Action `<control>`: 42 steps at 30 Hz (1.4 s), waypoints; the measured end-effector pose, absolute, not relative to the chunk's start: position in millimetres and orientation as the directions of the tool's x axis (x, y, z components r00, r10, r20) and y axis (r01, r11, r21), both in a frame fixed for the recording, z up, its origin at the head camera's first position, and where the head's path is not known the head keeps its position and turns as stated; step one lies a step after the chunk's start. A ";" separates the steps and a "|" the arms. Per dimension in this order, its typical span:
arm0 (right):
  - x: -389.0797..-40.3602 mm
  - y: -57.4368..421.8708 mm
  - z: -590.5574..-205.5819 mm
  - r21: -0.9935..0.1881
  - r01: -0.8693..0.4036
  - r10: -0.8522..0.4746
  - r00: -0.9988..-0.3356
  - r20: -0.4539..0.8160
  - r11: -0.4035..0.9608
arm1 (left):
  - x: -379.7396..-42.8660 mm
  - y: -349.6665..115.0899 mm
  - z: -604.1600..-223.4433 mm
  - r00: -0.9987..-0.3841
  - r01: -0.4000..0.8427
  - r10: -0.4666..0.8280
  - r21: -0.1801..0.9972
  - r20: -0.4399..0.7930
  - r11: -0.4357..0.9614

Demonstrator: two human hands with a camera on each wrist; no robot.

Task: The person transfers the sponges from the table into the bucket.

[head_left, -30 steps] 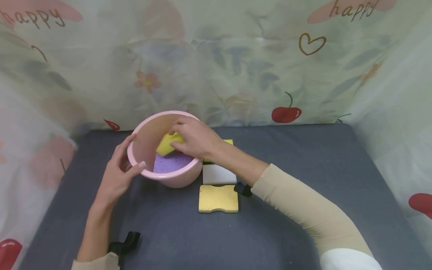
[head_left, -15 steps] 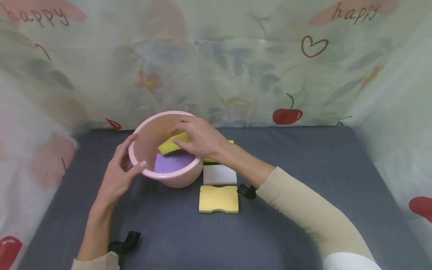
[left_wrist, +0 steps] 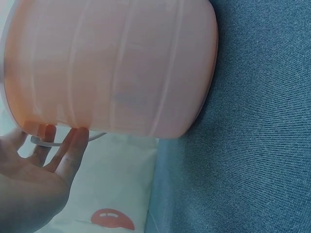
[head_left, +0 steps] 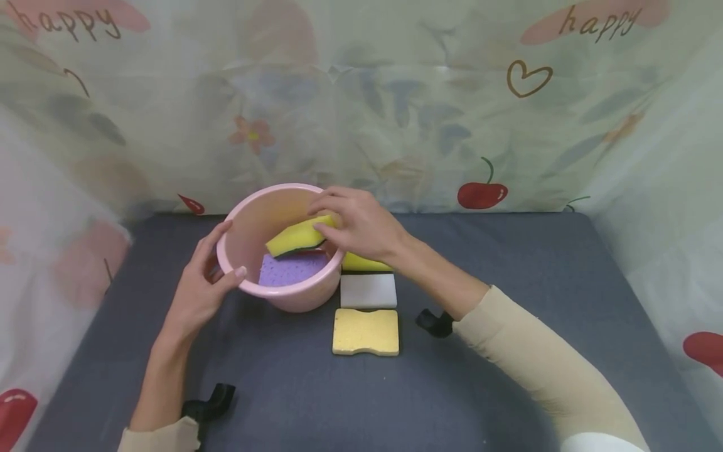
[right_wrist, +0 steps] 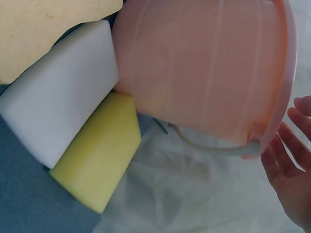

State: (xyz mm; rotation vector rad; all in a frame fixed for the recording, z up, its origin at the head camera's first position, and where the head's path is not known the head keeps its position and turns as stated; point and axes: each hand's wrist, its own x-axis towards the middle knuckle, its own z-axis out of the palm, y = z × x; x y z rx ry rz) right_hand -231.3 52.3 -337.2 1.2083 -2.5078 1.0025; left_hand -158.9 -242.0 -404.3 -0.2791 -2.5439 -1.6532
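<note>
A pink bucket (head_left: 302, 298) stands on the dark table. My left hand (head_left: 194, 289) holds its left side, thumb and fingertips at the rim; in the left wrist view, the left hand's fingers touch the outer wall. Inside the bucket, a yellow sponge with a dark underside (head_left: 296, 238) lies tilted over a purple sponge (head_left: 288, 270). My right hand (head_left: 364, 223) is over the right rim, beside the yellow sponge's right end, which its fingers partly cover. In the right wrist view, the right hand's (right_wrist: 291, 160) fingers look extended by the rim; the bucket's inside is hidden there.
Right of the bucket lie another yellow sponge (head_left: 364, 263), partly under the right hand, a white sponge (head_left: 368, 290) and a pale yellow notched sponge (head_left: 366, 332), in a row. A printed curtain (head_left: 418, 113) hangs behind the table. The bucket has a thin handle (right_wrist: 209, 148).
My right hand has drawn back to the right toward the rim, uncovering more of the yellow sponge, whose left end stays nearly in place. The left hand keeps its hold on the bucket.
</note>
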 end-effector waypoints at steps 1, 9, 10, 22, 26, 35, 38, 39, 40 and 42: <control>-231.1 55.3 -337.9 -0.503 -0.750 -0.618 -0.650 0.443 0.429 | -159.0 -241.8 -404.0 -0.979 0.205 0.102 0.895 0.179 0.396; -232.3 74.8 -341.8 -0.496 -0.765 -0.589 -0.638 0.496 0.410 | -158.9 -240.8 -403.3 -0.979 0.202 0.098 0.892 0.177 0.404; -232.7 76.7 -342.7 -0.495 -0.763 -0.587 -0.641 0.495 0.416 | -158.7 -240.7 -403.2 -0.979 0.201 0.098 0.894 0.177 0.401; -236.2 95.8 -353.1 -0.499 -0.728 -0.574 -0.682 0.453 0.470 | -159.5 -241.3 -402.8 -0.982 0.187 0.093 0.902 0.164 0.388; -235.8 105.8 -359.0 -0.519 -0.695 -0.562 -0.714 0.418 0.498 | -159.3 -241.3 -402.8 -0.982 0.187 0.095 0.902 0.163 0.389; -239.7 126.7 -375.0 -0.528 -0.661 -0.551 -0.745 0.376 0.533 | -161.6 -242.7 -404.7 -0.981 0.195 0.100 0.896 0.169 0.399; -241.6 130.9 -379.6 -0.527 -0.656 -0.554 -0.749 0.364 0.540 | -161.5 -242.7 -404.7 -0.981 0.193 0.099 0.897 0.167 0.397; -242.1 132.1 -381.1 -0.525 -0.654 -0.555 -0.750 0.359 0.545 | -161.4 -242.6 -404.6 -0.981 0.192 0.099 0.899 0.167 0.394; -242.5 133.2 -382.7 -0.522 -0.652 -0.556 -0.752 0.354 0.550 | -161.3 -242.6 -404.5 -0.981 0.192 0.099 0.900 0.166 0.390; -243.9 135.4 -387.1 -0.521 -0.643 -0.554 -0.759 0.341 0.561 | -161.4 -242.4 -404.3 -0.981 0.193 0.099 0.901 0.167 0.389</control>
